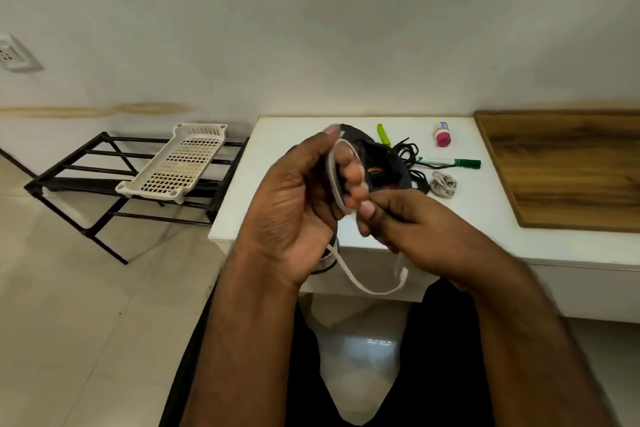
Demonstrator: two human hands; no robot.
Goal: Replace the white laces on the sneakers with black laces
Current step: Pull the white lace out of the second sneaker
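My left hand [298, 204] is raised above the white table [485, 218] with a flat white lace [334, 180] wound in loops around its fingers. My right hand [398, 218] pinches that lace close to the left fingertips, and a loose loop of the lace hangs below both hands in front of the table edge. Behind the hands lies a dark sneaker [384, 166], mostly hidden by them. Black laces [410, 156] lie in a tangle beside the sneaker, and a small coiled white lace [444, 184] rests to their right.
On the table are a green marker [450, 162], a green clip-like item [383, 134] and a small pink-capped bottle [442, 133]. A wooden board [568, 166] lies to the right. On the left a black metal rack [104, 191] carries a white plastic tray [176, 163].
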